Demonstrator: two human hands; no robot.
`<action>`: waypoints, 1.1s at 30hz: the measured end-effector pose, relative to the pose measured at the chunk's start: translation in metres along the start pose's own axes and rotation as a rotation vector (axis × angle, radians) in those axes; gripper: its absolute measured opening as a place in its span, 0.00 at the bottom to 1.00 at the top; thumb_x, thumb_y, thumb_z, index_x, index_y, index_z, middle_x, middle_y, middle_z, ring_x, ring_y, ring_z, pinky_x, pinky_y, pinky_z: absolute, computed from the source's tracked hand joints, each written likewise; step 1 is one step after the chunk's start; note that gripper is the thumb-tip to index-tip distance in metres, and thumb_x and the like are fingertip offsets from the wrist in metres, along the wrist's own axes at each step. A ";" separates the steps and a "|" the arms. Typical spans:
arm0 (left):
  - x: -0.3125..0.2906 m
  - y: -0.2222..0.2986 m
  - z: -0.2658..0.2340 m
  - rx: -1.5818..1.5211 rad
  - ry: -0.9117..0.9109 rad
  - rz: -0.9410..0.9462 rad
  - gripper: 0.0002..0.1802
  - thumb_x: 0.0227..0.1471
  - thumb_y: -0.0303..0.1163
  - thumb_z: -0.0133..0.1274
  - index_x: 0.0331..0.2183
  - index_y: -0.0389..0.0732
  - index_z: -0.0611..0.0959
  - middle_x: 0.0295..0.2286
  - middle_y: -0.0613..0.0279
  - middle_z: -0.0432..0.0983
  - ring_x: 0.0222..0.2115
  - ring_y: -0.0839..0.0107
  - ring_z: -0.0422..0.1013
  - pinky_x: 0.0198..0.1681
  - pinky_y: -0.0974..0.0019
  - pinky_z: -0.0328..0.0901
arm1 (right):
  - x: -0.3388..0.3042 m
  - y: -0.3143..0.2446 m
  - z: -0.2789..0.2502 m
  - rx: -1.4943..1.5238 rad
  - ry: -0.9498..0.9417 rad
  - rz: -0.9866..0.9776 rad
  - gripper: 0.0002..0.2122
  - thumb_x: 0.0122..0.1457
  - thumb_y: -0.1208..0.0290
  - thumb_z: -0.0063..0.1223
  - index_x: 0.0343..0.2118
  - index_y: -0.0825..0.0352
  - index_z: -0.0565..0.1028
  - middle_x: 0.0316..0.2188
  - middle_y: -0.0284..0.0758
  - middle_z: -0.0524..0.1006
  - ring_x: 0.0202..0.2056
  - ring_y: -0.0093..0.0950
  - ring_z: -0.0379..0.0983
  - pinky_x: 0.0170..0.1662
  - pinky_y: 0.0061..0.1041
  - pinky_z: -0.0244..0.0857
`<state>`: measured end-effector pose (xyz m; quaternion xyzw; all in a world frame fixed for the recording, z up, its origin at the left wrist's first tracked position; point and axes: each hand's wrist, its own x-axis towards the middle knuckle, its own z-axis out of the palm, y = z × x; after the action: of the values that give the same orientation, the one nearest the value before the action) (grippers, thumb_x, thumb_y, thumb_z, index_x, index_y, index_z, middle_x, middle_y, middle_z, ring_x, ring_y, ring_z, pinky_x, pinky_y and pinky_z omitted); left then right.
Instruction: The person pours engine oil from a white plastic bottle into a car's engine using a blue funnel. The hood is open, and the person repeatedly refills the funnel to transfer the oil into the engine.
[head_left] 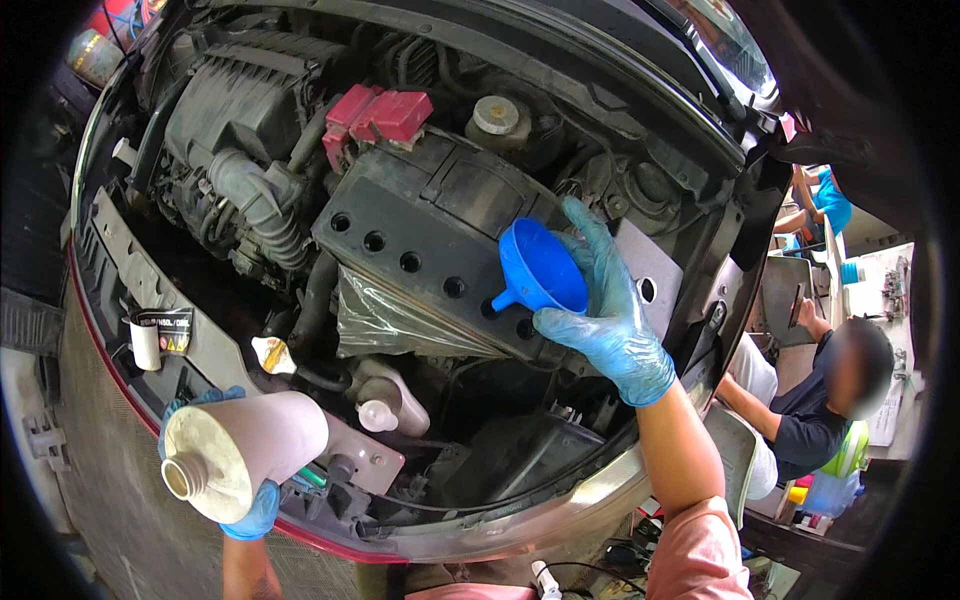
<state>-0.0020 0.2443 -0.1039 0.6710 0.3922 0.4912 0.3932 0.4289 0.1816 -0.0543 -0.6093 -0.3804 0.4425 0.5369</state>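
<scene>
My left hand (pixel 250 512), in a blue glove, is wrapped round a dirty white plastic bottle (pixel 265 440). The bottle lies tilted in front of the engine bay, its open neck facing me at the lower left. In my gloved right hand (pixel 615 335) is a blue funnel (pixel 545 265), gripped at its right side between thumb and fingers. The funnel leans over the right part of a black car battery (pixel 400 195), whose top has a row of several open round holes. Its spout points down left beside one hole; whether it touches the battery I cannot tell.
Red terminal covers (pixel 385 112) stand at the battery's far end. A reservoir with a white cap (pixel 378 415) lies in front of it. Left are a ribbed air hose (pixel 260 210) and engine cover (pixel 240 95). A seated person (pixel 815 410) is at the right, beyond the car.
</scene>
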 end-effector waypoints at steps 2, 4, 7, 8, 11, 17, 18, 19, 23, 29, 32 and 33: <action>-0.007 -0.009 0.000 0.020 0.036 0.010 0.57 0.42 0.41 0.74 0.66 0.39 0.59 0.57 0.48 0.70 0.58 0.54 0.70 0.63 0.47 0.65 | -0.001 -0.002 -0.001 0.041 0.007 0.015 0.56 0.46 0.75 0.77 0.73 0.69 0.45 0.60 0.46 0.69 0.62 0.34 0.67 0.66 0.35 0.59; -0.017 -0.016 -0.004 0.065 0.086 -0.075 0.60 0.43 0.48 0.72 0.67 0.36 0.57 0.58 0.45 0.68 0.59 0.52 0.69 0.63 0.47 0.64 | -0.003 -0.004 -0.002 0.094 0.008 0.036 0.56 0.46 0.77 0.76 0.73 0.69 0.45 0.61 0.46 0.68 0.62 0.34 0.66 0.66 0.36 0.59; -0.028 -0.023 -0.013 0.187 0.113 -0.095 0.64 0.43 0.55 0.71 0.67 0.32 0.55 0.59 0.43 0.67 0.59 0.51 0.68 0.63 0.48 0.63 | -0.004 -0.008 -0.004 0.109 0.004 0.072 0.56 0.45 0.79 0.75 0.73 0.69 0.44 0.61 0.45 0.68 0.62 0.34 0.66 0.66 0.37 0.59; -0.031 -0.024 -0.015 0.246 0.119 -0.043 0.64 0.43 0.55 0.71 0.67 0.30 0.56 0.59 0.43 0.67 0.58 0.51 0.68 0.62 0.49 0.64 | -0.004 -0.008 -0.004 0.132 0.000 0.076 0.57 0.45 0.79 0.76 0.73 0.69 0.44 0.61 0.45 0.68 0.62 0.34 0.66 0.66 0.37 0.59; -0.036 -0.021 -0.015 0.204 0.139 -0.103 0.60 0.43 0.55 0.69 0.64 0.26 0.61 0.56 0.43 0.69 0.55 0.53 0.70 0.58 0.50 0.67 | -0.001 -0.009 -0.005 0.180 -0.015 0.091 0.58 0.44 0.79 0.76 0.73 0.69 0.43 0.62 0.45 0.68 0.63 0.35 0.66 0.67 0.37 0.58; -0.029 -0.009 0.001 0.253 0.240 -0.168 0.50 0.47 0.54 0.64 0.58 0.24 0.69 0.51 0.42 0.74 0.49 0.53 0.74 0.53 0.51 0.70 | -0.003 -0.003 -0.001 0.169 -0.035 0.079 0.62 0.40 0.71 0.83 0.73 0.68 0.45 0.62 0.45 0.68 0.63 0.35 0.66 0.67 0.37 0.57; -0.023 -0.008 0.004 0.243 0.206 -0.092 0.50 0.47 0.54 0.65 0.58 0.24 0.69 0.51 0.43 0.74 0.49 0.53 0.74 0.53 0.51 0.70 | -0.002 0.000 -0.001 0.017 -0.065 0.030 0.62 0.39 0.69 0.84 0.73 0.69 0.45 0.62 0.45 0.68 0.64 0.36 0.65 0.68 0.38 0.57; -0.017 -0.007 0.007 0.252 0.152 0.003 0.50 0.47 0.53 0.65 0.58 0.25 0.68 0.51 0.43 0.74 0.48 0.53 0.75 0.53 0.51 0.70 | -0.001 0.001 -0.002 -0.093 -0.071 0.025 0.63 0.38 0.68 0.84 0.73 0.69 0.46 0.62 0.46 0.67 0.64 0.36 0.65 0.68 0.38 0.57; 0.012 0.013 0.021 0.118 0.054 -0.131 0.50 0.45 0.49 0.67 0.61 0.30 0.66 0.50 0.44 0.75 0.47 0.52 0.76 0.51 0.52 0.73 | -0.004 0.001 -0.002 -0.513 -0.145 -0.091 0.58 0.40 0.56 0.82 0.70 0.73 0.54 0.67 0.53 0.62 0.66 0.46 0.64 0.68 0.41 0.56; 0.086 0.057 0.058 -0.153 -0.631 -0.225 0.58 0.26 0.39 0.77 0.59 0.33 0.68 0.48 0.52 0.77 0.47 0.60 0.76 0.54 0.55 0.71 | -0.008 -0.001 0.010 -0.816 -0.117 -0.415 0.54 0.42 0.54 0.80 0.68 0.74 0.59 0.66 0.55 0.63 0.63 0.54 0.66 0.66 0.44 0.60; 0.126 0.073 0.080 -0.293 -1.013 -0.589 0.47 0.33 0.33 0.76 0.55 0.33 0.73 0.47 0.54 0.79 0.48 0.65 0.76 0.55 0.58 0.69 | -0.009 0.001 0.013 -0.801 -0.112 -0.444 0.54 0.41 0.55 0.81 0.69 0.71 0.58 0.65 0.54 0.65 0.64 0.52 0.66 0.66 0.45 0.60; 0.134 0.077 0.088 -0.261 -1.135 -0.661 0.43 0.36 0.33 0.75 0.55 0.34 0.74 0.47 0.55 0.79 0.48 0.67 0.75 0.54 0.59 0.70 | -0.009 0.002 0.014 -0.780 -0.116 -0.430 0.54 0.42 0.54 0.81 0.69 0.70 0.58 0.67 0.54 0.64 0.65 0.51 0.64 0.68 0.45 0.58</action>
<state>0.1220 0.3243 -0.0052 0.6171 0.2467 -0.0409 0.7461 0.4128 0.1773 -0.0553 -0.6474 -0.6662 0.1778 0.3246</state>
